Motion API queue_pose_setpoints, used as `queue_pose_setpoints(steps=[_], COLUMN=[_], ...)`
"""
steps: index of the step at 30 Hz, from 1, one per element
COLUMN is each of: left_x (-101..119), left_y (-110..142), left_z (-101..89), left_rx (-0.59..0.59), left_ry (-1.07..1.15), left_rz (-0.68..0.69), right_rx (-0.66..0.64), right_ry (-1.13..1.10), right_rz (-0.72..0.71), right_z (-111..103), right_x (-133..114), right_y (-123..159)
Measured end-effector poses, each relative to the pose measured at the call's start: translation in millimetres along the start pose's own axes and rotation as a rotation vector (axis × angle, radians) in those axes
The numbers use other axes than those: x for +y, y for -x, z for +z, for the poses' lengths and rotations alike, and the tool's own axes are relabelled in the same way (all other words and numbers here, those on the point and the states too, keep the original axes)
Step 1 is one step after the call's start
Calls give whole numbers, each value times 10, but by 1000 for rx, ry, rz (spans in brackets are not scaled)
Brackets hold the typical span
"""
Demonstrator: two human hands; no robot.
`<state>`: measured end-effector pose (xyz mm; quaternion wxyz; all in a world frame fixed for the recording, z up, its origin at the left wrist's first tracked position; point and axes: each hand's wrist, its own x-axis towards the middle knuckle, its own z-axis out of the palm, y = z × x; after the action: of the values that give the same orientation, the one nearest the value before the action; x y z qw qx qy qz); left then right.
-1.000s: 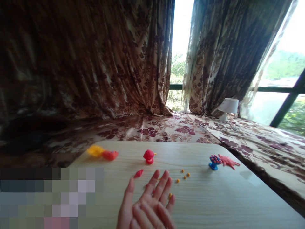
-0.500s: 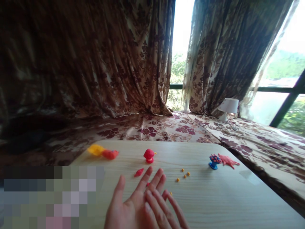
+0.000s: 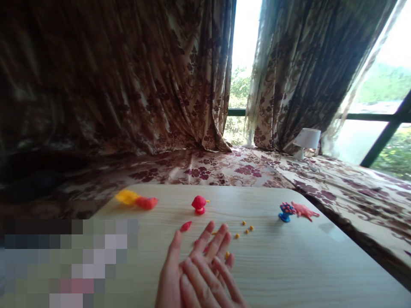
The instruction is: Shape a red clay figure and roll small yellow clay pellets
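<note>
My left hand (image 3: 171,265) is held palm up over the table (image 3: 282,265), its fingers stretched. Across its palm lies my right hand (image 3: 208,282), fingers extended and slightly bent; whatever may be between the palms is hidden. Just beyond the fingertips lies a red pointed piece of what looks like modelling clay (image 3: 186,226). Small red bits show partly behind the left fingers. Several small yellow balls (image 3: 247,231) lie to the right. Farther back stands a red rounded clay figure (image 3: 199,203) on a base, with a thin yellow piece sticking out.
At the back left lies a red clay shape (image 3: 147,202) with a yellow fan-like part (image 3: 127,197). A blue stemmed piece with pink dots (image 3: 285,211) stands at right beside a flat pink shape (image 3: 304,210). A white lamp (image 3: 307,139) stands beyond, near curtains (image 3: 180,85).
My left hand has shifted right, while my right hand has slid slightly left across its palm. The view has tilted a little, so the table items appear slightly higher and farther left.
</note>
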<state>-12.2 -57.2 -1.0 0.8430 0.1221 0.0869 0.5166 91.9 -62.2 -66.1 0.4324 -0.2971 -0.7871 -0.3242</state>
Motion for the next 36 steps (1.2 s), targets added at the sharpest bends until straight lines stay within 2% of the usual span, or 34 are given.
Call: queue_pose_setpoints(steps=[3,7,9,13,16,18,22,27,32,36], left_x=[-18,9,6,15,28,4,-40,0,-51,-26], left_y=[22,39,29,28,28,11,-23,3,16,11], left_z=[16,64,54,16,23,26,24,51,22,58], left_rx=[58,80,100,96,51,76,164,152,153,101], left_ry=[14,44,39,37,33,25,16,19,-14,-14], left_rz=[-2,98,82,26,87,102,30,151,43,111], right_rx=[-43,10,3,-119,-84,-45,-109,15,-188,-100], right_ry=[-26,-22,-42,-87,-64,-57,-85,-68,-109,-82], right_rz=[3,47,37,-11,15,31,20,39,-11,8], right_z=[9,-2,-23,-81,-93,-91,-101,-108,-141,-143], right_x=[32,29,50,121,92,70,101,100,167,111], right_y=[-12,12,8,9,29,11,-59,-38,-59,-40])
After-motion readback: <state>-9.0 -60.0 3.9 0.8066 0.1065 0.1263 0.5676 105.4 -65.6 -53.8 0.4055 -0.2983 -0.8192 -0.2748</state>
